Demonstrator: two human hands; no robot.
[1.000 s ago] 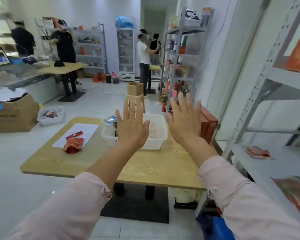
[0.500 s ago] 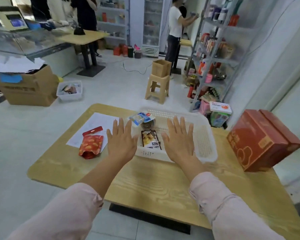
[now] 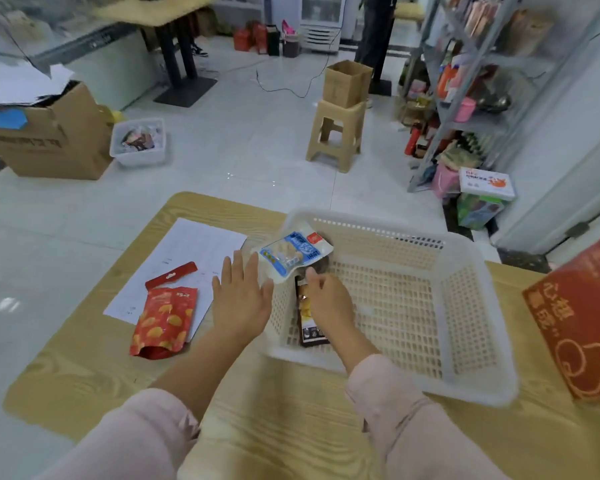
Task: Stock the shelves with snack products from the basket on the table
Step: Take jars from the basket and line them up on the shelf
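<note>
Table [image 3: 291, 427]: light wood grain, carries everything below.
Basket [image 3: 465, 317]: white perforated plastic, centre-right of the table, mostly bare inside.
Red carton [image 3: 582, 317]: on the table just right of the basket, gold print.
Paper sheet [image 3: 191, 251]: flat, left of the basket.
Red snack pouch [image 3: 165, 320]: lies on the sheet's near edge, partly on bare wood.
Left hand [image 3: 241, 299]: fingers straight and spread, palm down, just outside the basket's left wall.
Right hand [image 3: 328, 303]: inside the basket, fingers curled at the blue-and-white packet's lower edge; actual grip cannot be told.
Blue-and-white snack packet [image 3: 293, 252]: tilted at the basket's far-left corner.
Dark snack packet [image 3: 310, 332]: flat on the basket floor by the left wall, partly under the right hand.
</note>
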